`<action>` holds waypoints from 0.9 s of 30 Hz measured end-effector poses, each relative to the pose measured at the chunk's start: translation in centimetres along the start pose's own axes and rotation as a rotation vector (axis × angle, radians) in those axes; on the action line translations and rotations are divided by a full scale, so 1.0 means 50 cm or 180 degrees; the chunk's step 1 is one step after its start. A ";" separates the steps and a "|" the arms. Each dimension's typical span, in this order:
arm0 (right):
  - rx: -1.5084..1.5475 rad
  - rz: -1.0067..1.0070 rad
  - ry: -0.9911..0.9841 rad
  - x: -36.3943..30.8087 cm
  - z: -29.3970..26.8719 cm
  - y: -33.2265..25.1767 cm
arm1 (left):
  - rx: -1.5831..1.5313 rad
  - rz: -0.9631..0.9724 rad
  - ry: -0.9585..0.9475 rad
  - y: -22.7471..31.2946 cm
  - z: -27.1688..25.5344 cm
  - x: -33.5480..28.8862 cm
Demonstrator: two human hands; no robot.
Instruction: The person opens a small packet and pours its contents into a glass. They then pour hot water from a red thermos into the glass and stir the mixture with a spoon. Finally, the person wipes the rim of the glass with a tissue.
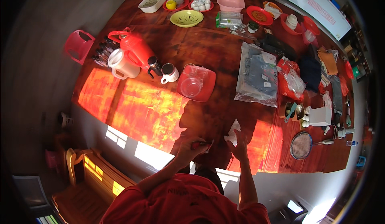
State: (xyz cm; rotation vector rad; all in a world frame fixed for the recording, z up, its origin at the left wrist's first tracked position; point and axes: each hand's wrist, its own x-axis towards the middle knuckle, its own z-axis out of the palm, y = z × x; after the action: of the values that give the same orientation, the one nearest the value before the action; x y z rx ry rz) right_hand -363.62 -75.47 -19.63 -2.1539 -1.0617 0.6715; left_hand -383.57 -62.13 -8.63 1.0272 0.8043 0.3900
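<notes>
At the near edge of the table (pixel 218 115), my left hand (pixel 189 148) is closed around a small dark and reddish object, mostly hidden by the fingers, so its kind does not show. To its right, my right hand (pixel 240 147) grips a crumpled white tissue (pixel 233 131) whose pointed end sticks up past the fingers. Both hands are in shadow and apart from each other. Beyond them, a red tray (pixel 207 89) holds several clear glasses. Farther right lies a clear plastic bag (pixel 256 75) with folded dark clothing inside.
Left of the tray stand a white lidded mug (pixel 170 73), a black flask (pixel 154 66), a red thermos (pixel 136 49) and a pale pitcher (pixel 123 65). A badminton racket (pixel 301 145) and a white box (pixel 321 116) lie at right. Bowls and a pink basin (pixel 231 1) line the far edge.
</notes>
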 end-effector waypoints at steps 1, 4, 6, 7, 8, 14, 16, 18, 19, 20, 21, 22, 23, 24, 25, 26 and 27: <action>0.0684 -0.0059 -0.0217 0.007 -0.019 -0.044 | -0.0058 0.0012 0.0111 -0.010 -0.003 0.001; 0.2158 -0.0108 -0.0975 0.002 -0.074 -0.187 | 0.0183 0.0553 0.0116 -0.023 0.001 0.015; 0.2410 -0.0314 -0.1122 0.000 -0.079 -0.234 | 0.0434 0.0672 0.0022 -0.032 0.008 0.030; 0.2264 -0.0540 -0.1011 0.001 -0.076 -0.247 | 0.0560 0.0737 -0.0027 -0.032 0.011 0.037; 0.2116 -0.0766 -0.0896 0.003 -0.075 -0.256 | 0.0686 0.0789 -0.0074 -0.030 0.011 0.040; 0.2375 -0.0352 -0.0368 0.003 -0.089 -0.278 | 0.0575 0.0932 -0.0420 -0.030 0.005 0.072; 0.2488 -0.0071 -0.0158 0.002 -0.082 -0.288 | 0.0710 0.0905 -0.0613 -0.007 0.006 0.081; 0.2641 0.0131 0.0006 0.010 -0.073 -0.296 | 0.0145 0.0606 -0.0800 0.010 0.000 0.096; 0.2739 0.0194 0.0066 0.017 -0.067 -0.294 | -0.0133 0.0448 -0.0884 0.020 -0.007 0.102; 0.2835 0.0256 0.0122 0.026 -0.059 -0.294 | -0.0151 0.0494 -0.0883 0.031 -0.015 0.106; 0.2964 0.0187 0.0106 0.035 -0.049 -0.303 | -0.0162 0.0533 -0.0893 0.044 -0.022 0.109; 0.2901 0.0186 0.0142 0.044 -0.039 -0.316 | -0.0173 0.0572 -0.0900 0.054 -0.030 0.115; 0.2836 0.0183 0.0175 0.053 -0.028 -0.334 | -0.0038 0.0587 -0.0775 0.061 -0.039 0.125; 0.2771 0.0191 0.0199 0.060 -0.020 -0.350 | 0.0093 0.0590 -0.0645 0.067 -0.049 0.133; 0.2849 0.0228 0.0018 0.063 -0.001 -0.336 | 0.0224 0.0593 -0.0514 0.069 -0.057 0.139; 0.2801 0.0396 -0.0002 0.063 0.008 -0.342 | 0.0267 0.0614 -0.0498 0.068 -0.065 0.144; 0.2748 0.0550 -0.0018 0.065 0.016 -0.350 | 0.0310 0.0649 -0.0484 0.067 -0.070 0.151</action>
State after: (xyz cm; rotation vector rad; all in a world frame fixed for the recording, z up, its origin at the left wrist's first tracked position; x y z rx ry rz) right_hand -371.13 -64.27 -7.96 -1.4806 -0.4410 0.9902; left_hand -380.99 -53.63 -9.74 1.2199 0.5883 0.4438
